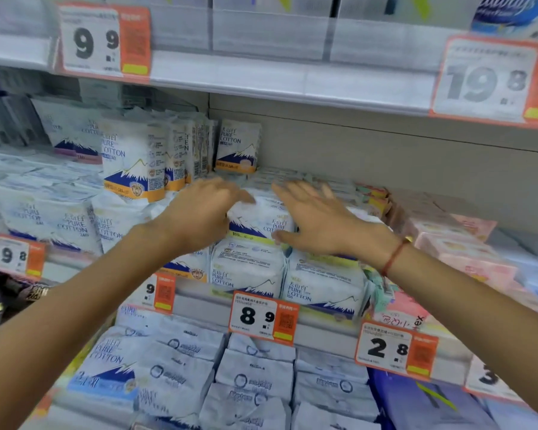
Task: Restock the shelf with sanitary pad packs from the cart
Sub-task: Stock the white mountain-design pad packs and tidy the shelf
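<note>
While both hands flank it, left hand point(199, 212) at nine o'clock, right hand point(317, 221) at three, fingers spread, the soft white plastic-wrapped pad pack point(260, 220) looks light, squashy; grip sides.

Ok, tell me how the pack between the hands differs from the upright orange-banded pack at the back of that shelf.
The pack between the hands lies on top of a stack at the shelf front; the orange-banded pack stands upright alone near the back wall. The first has a yellow-green band, the second an orange one. The left hand and right hand flank the first; nothing touches the second. Both are white, with a blue mountain and PURE COTTON print.
</note>
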### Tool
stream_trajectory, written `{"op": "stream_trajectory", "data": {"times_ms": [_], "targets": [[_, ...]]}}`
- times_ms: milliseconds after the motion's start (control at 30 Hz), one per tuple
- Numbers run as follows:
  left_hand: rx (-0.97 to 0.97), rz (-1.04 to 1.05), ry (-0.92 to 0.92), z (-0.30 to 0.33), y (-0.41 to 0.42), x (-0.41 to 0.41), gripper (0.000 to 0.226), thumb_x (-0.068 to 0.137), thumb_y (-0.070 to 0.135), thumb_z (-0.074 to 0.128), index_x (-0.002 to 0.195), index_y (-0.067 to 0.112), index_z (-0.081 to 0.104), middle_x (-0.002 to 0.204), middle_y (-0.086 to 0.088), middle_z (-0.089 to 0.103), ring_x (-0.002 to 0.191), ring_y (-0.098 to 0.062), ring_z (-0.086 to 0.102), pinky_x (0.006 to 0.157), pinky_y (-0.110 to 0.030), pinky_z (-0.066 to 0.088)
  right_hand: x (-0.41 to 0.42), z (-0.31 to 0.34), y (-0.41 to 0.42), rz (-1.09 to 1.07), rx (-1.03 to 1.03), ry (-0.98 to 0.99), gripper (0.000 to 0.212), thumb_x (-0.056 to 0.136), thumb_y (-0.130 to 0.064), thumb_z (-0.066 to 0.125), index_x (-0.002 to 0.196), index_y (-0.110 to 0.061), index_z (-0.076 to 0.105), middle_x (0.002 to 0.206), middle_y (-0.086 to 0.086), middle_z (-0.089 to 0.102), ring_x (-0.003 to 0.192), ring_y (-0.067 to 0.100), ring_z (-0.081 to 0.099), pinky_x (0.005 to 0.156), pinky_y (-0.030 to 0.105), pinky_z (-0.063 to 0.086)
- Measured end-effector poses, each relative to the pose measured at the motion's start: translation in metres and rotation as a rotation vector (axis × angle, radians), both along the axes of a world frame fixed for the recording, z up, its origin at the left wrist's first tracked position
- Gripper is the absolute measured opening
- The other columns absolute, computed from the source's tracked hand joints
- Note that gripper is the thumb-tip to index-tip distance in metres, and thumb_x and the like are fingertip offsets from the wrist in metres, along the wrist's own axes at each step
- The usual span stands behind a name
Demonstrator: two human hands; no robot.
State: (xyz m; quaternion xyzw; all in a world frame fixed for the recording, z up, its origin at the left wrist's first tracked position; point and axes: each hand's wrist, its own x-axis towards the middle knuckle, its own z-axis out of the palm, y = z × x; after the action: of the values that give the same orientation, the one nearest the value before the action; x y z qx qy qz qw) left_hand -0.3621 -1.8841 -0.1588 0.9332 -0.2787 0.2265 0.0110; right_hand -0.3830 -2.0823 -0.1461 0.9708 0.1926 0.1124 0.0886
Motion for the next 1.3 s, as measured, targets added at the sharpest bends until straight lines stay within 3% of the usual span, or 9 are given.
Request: {"op": "stream_trajectory", "data": {"times_ms": [67, 200, 433, 567, 800, 900, 1033, 1133, 1300], "targets": [[0.039, -0.045, 0.060, -0.009, 0.011, -0.019, 0.044, 0.088, 0.023, 0.060, 0.129, 0.036, 0.054, 0.130, 0.006, 0.060, 0.122, -0.017, 0.051, 0.100, -0.032, 0.040, -0.025, -0.018, 0.001, 0.108, 0.021, -0.091, 0.066, 0.095, -0.045, 0.045, 0.149, -0.013, 0.023, 0.156, 0.008, 0.023, 0.143, 0.022, 0.020, 0.116, 0.037, 0.015], [0.291, -0.023, 0.160, -0.030, 0.006, -0.021, 0.053, 0.089, 0.049, 0.055, 0.139, 0.035, 0.044, 0.137, 0.004, 0.053, 0.129, -0.019, 0.044, 0.107, -0.031, 0.033, -0.036, -0.051, 0.014, 0.163, -0.011, -0.045, 0.051, 0.095, -0.044, 0.046, 0.135, -0.012, 0.047, 0.131, 0.007, 0.050, 0.121, 0.024, 0.044, 0.097, 0.036, 0.040], [0.329, -0.012, 0.103, -0.034, 0.001, -0.008, 0.048, 0.091, 0.047, 0.053, 0.137, 0.036, 0.046, 0.129, 0.005, 0.059, 0.127, -0.021, 0.043, 0.103, -0.029, 0.035, -0.017, -0.062, 0.020, 0.147, -0.039, -0.087, 0.032, 0.090, -0.026, 0.058, 0.119, -0.012, 0.059, 0.114, 0.005, 0.058, 0.106, 0.025, 0.052, 0.074, 0.033, 0.041], [0.307, 0.008, 0.093, -0.038, -0.005, -0.002, 0.047, 0.089, 0.044, 0.058, 0.135, 0.035, 0.049, 0.125, 0.002, 0.062, 0.122, -0.022, 0.047, 0.097, -0.030, 0.038, -0.010, -0.065, 0.024, 0.074, -0.034, -0.104, 0.024, 0.087, -0.021, 0.060, 0.110, -0.013, 0.062, 0.107, 0.005, 0.057, 0.101, 0.024, 0.052, 0.061, 0.031, 0.030], [0.203, -0.019, 0.326, -0.017, -0.004, 0.001, 0.055, 0.085, 0.051, 0.061, 0.135, 0.033, 0.049, 0.132, 0.007, 0.058, 0.122, -0.018, 0.050, 0.097, -0.031, 0.042, -0.021, -0.032, 0.017, 0.097, 0.130, 0.120, 0.038, 0.093, -0.038, 0.053, 0.126, -0.019, 0.058, 0.119, 0.003, 0.060, 0.109, 0.018, 0.055, 0.076, 0.030, 0.045], [0.027, -0.022, 0.156, 0.000, -0.006, 0.012, 0.047, 0.088, 0.045, 0.058, 0.133, 0.033, 0.051, 0.130, 0.011, 0.059, 0.118, -0.015, 0.055, 0.094, -0.032, 0.045, -0.013, -0.008, 0.010, 0.036, 0.297, -0.139, 0.034, 0.093, -0.021, 0.054, 0.127, -0.020, 0.058, 0.118, 0.004, 0.065, 0.108, 0.022, 0.059, 0.084, 0.033, 0.048], [0.084, 0.052, -0.013, 0.005, -0.026, 0.025, 0.054, 0.086, 0.040, 0.065, 0.135, 0.026, 0.049, 0.134, 0.004, 0.048, 0.119, -0.018, 0.049, 0.084, -0.032, 0.045, 0.014, -0.003, 0.010, -0.205, -0.017, 0.004, 0.059, 0.087, -0.026, 0.059, 0.137, -0.008, 0.036, 0.126, 0.017, 0.053, 0.117, 0.033, 0.049, 0.098, 0.040, 0.035], [0.104, 0.089, -0.047, 0.004, -0.028, 0.032, 0.058, 0.081, 0.045, 0.068, 0.134, 0.028, 0.050, 0.141, 0.002, 0.040, 0.127, -0.019, 0.041, 0.093, -0.036, 0.045, 0.026, -0.008, 0.013, -0.189, -0.074, -0.029, 0.046, 0.087, -0.027, 0.060, 0.128, -0.012, 0.045, 0.115, 0.011, 0.059, 0.109, 0.029, 0.053, 0.103, 0.041, 0.030], [0.109, 0.104, -0.027, -0.001, -0.019, 0.036, 0.054, 0.087, 0.049, 0.059, 0.137, 0.036, 0.045, 0.137, 0.009, 0.051, 0.125, -0.018, 0.048, 0.089, -0.031, 0.043, 0.034, -0.017, 0.010, -0.183, -0.030, -0.130, 0.039, 0.086, -0.025, 0.062, 0.122, -0.014, 0.052, 0.112, 0.012, 0.059, 0.110, 0.029, 0.052, 0.100, 0.041, 0.032]]}}
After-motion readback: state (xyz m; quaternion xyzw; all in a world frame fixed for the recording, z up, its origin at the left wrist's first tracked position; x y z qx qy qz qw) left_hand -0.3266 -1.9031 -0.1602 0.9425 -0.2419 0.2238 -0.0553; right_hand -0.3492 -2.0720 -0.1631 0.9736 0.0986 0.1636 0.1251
